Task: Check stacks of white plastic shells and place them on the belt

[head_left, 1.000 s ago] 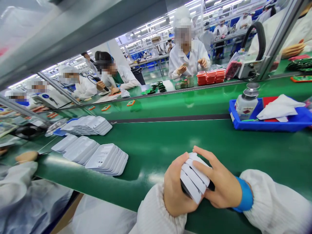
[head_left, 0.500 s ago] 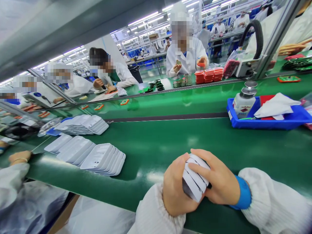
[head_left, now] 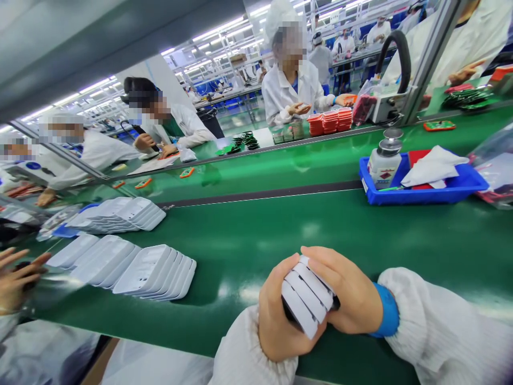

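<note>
Both my hands are wrapped around a small stack of white plastic covers, held tilted above the green work surface. Dark gaps show between the layers, and a black part peeks out at the right side. My left hand is closed around the left side and underneath. From the right, my right hand grips the stack, its fingers along the upper edge; a blue band circles that wrist. The undersides of the covers are hidden by my palms.
Leaning rows of white plastic shells lie at left, with another row behind. A blue tray holds a bottle and white tissue. A co-worker's hand is at far left. Red pieces are stacked across the belt.
The view has shifted slightly, moving most things left. My right fingers have closed together along the stack's top. The co-worker's hand at far left has lifted and spread its fingers.
</note>
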`<state>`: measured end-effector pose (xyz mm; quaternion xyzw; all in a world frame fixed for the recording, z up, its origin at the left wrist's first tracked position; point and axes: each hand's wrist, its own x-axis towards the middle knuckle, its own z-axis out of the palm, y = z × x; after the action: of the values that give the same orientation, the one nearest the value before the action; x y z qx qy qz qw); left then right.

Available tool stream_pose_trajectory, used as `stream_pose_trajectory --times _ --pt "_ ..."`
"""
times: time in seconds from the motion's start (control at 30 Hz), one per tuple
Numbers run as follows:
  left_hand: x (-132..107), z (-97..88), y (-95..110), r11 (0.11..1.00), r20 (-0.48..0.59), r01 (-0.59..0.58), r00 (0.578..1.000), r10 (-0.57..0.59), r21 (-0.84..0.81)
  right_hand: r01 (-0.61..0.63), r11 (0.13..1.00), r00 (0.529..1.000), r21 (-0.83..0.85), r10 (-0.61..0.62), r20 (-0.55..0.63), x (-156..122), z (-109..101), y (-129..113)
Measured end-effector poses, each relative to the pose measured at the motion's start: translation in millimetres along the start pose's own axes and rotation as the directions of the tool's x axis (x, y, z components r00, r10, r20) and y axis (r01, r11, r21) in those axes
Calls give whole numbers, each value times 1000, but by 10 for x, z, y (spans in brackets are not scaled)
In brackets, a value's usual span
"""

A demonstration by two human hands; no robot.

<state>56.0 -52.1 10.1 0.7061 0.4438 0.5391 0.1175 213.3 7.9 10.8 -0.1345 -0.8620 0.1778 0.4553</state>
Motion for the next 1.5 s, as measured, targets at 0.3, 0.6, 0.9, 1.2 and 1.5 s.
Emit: stream_pose_trajectory --times 0.3,0.6,0.9,1.2,1.5 --pt "21 3 -11 997 -14 -62 998 63 44 -7 1000 999 2 7 31 -23 19 -1" --pt "80 -12 19 998 -96 18 995 -24 -64 76 992 997 -101 -75 8 44 -9 -69" --pt "104 -71 37 996 -158 72 984 -80 -55 -25 997 1000 -72 26 2 -29 22 -26" --pt "58 -53 26 992 -129 96 986 -105 -78 -82 997 996 9 82 32 -19 22 3" --pt "-49 -17 -18 973 -33 203 978 -208 -111 72 995 993 -75 -64 103 -12 -24 -49"
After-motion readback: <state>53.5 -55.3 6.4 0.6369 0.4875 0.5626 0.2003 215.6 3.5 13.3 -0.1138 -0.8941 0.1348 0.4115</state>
